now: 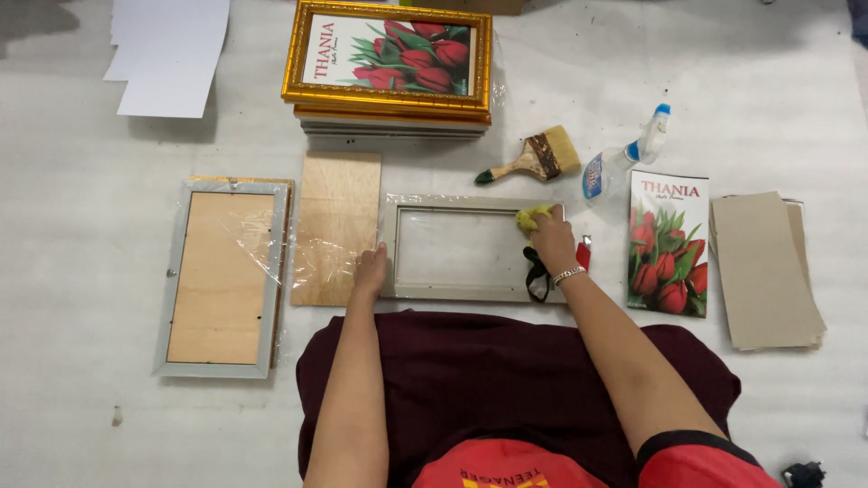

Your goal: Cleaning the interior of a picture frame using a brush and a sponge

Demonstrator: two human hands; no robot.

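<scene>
Left hand: the left hand (369,269) lies flat, fingers together, pressed on the left edge of the grey picture frame (466,291) — it grips nothing.
Right hand: the right hand (551,239) is curled over a yellow cloth (532,217), pressing it onto the frame's upper right corner; a bracelet sits at the wrist.
Frame in hand: one grey frame, face down on the white floor covering (72,163) just in front of the person's knees, its glass pane showing inside.
Other frames: one second grey frame (221,278) with a wooden back lies to the left, wrapped in clear film; one stack of frames (391,122) stands farther away, topped by a single gold frame with a red tulip print (391,56).
Boards: one plywood backing board (336,226) lies between the two grey frames, touching the left hand's side.
Tools: one paintbrush (535,158), one spray bottle (624,155) — both beyond the frame.
Prints: one loose tulip print (667,242) to the right.
Card: one pile of brown cardboard sheets (767,271) at far right; count of sheets cannot be told.
Paper: several white sheets (167,50) at upper left.
</scene>
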